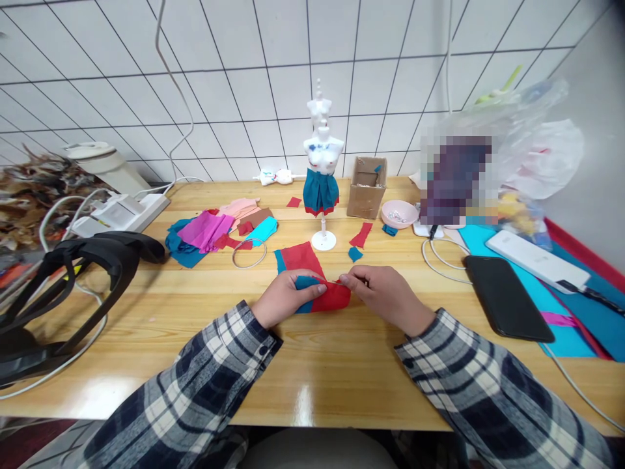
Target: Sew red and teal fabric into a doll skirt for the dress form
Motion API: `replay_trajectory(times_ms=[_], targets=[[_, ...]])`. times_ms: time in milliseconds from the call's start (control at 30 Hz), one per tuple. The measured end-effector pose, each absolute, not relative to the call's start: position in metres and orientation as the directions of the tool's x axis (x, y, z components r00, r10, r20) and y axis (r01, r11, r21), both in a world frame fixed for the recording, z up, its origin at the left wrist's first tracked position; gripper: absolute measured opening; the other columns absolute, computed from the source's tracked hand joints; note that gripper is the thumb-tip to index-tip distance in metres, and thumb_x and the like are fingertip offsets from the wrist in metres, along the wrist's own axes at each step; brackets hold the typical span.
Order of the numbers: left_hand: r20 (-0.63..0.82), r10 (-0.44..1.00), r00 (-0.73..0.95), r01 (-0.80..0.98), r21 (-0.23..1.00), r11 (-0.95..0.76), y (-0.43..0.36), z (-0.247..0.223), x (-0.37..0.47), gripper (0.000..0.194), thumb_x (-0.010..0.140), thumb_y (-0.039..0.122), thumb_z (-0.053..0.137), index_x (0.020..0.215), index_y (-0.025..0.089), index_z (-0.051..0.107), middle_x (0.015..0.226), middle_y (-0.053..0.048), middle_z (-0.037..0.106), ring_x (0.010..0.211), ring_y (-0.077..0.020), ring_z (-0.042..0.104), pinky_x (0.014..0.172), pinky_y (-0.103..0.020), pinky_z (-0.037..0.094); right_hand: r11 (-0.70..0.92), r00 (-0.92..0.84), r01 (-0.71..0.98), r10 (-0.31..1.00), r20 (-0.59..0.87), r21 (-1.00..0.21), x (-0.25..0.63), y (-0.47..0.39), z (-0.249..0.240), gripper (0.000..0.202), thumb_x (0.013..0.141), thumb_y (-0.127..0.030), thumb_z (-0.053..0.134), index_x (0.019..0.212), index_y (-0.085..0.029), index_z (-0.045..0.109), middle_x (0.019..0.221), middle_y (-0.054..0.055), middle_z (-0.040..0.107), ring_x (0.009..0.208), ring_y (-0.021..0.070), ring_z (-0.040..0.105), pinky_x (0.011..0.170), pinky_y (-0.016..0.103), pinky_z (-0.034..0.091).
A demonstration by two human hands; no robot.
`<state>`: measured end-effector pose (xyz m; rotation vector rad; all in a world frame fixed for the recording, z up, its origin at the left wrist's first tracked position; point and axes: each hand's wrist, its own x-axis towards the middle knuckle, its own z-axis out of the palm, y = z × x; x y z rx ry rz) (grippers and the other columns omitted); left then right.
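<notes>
A piece of red and teal fabric (332,298) is pinched between the thumb and fingers of my left hand (288,294). Its far part spreads flat on the table, red with a teal strip along the left. At the fabric's right edge, the thumb and fingertips of my right hand (383,291) are pressed together. Something thin seems to run from them towards the cloth, too small to make out. Just beyond my hands stands a small white dress form (324,156) on a round base, wearing a teal skirt (321,193) with a red hem.
Coloured fabric scraps (205,231) and a metal hoop (249,254) lie left. Behind are a cardboard box (367,189) and a pink bowl (399,213). A black phone (508,296), a white power bank (537,260) and cables lie right. A black headset-like frame (73,299) occupies the left edge.
</notes>
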<state>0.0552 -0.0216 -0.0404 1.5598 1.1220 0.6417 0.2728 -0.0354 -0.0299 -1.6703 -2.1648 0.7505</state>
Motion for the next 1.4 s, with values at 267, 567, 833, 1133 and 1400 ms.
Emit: replay_trajectory(times_ms=[267, 567, 833, 1133, 1400], targets=[[-0.156, 0.902, 0.403, 0.333, 0.943, 0.014, -0.0211, -0.0408, 0.055, 0.028, 0.077, 0.042, 0.071, 0.083, 0.014, 0.071, 0.085, -0.003, 0.072, 0.079, -0.0177, 0.063, 0.077, -0.028, 0.049, 0.173, -0.259, 0.801, 0.963, -0.072, -0.574, 0.2719, -0.0367, -0.0307, 0.044, 0.094, -0.056, 0.043, 0.074, -0.023, 0.064, 0.063, -0.002, 0.062, 0.06, 0.0127, 0.05, 0.054, 0.026, 0.025], [-0.167, 0.898, 0.407, 0.321, 0.947, 0.031, -0.0207, -0.0405, 0.0552, 0.028, 0.076, 0.041, 0.072, 0.083, 0.014, 0.072, 0.086, -0.004, 0.073, 0.08, -0.0184, 0.063, 0.079, -0.029, 0.049, 0.183, -0.267, 0.794, 0.962, -0.061, -0.58, 0.2724, -0.0361, -0.0338, 0.043, 0.094, -0.054, 0.043, 0.074, -0.023, 0.065, 0.063, -0.002, 0.062, 0.06, 0.0127, 0.05, 0.055, 0.026, 0.025], [-0.163, 0.903, 0.398, 0.328, 0.944, 0.027, -0.0212, -0.0398, 0.0553, 0.028, 0.075, 0.042, 0.073, 0.082, 0.015, 0.072, 0.085, -0.003, 0.073, 0.079, -0.0182, 0.064, 0.079, -0.029, 0.049, 0.185, -0.267, 0.781, 0.962, -0.051, -0.596, 0.2724, -0.036, -0.0337, 0.044, 0.094, -0.054, 0.043, 0.072, -0.022, 0.064, 0.063, -0.002, 0.062, 0.059, 0.0125, 0.05, 0.055, 0.026, 0.025], [-0.156, 0.899, 0.41, 0.321, 0.947, 0.018, -0.0213, -0.0406, 0.055, 0.029, 0.075, 0.043, 0.072, 0.082, 0.015, 0.071, 0.086, -0.003, 0.073, 0.08, -0.0181, 0.064, 0.079, -0.029, 0.05, 0.181, -0.263, 0.792, 0.963, -0.058, -0.583, 0.2722, -0.0358, -0.0337, 0.045, 0.094, -0.055, 0.043, 0.071, -0.022, 0.063, 0.063, -0.002, 0.062, 0.06, 0.0124, 0.051, 0.055, 0.026, 0.025], [-0.168, 0.896, 0.412, 0.334, 0.942, 0.023, -0.0196, -0.043, 0.0537, 0.035, 0.077, 0.048, 0.07, 0.086, 0.014, 0.072, 0.089, -0.005, 0.074, 0.082, -0.0201, 0.065, 0.081, -0.03, 0.05, 0.197, -0.268, 0.793, 0.963, -0.039, -0.577, 0.2722, -0.0349, -0.0351, 0.048, 0.094, -0.056, 0.042, 0.067, -0.021, 0.06, 0.059, -0.002, 0.058, 0.057, 0.0116, 0.047, 0.054, 0.027, 0.023]])
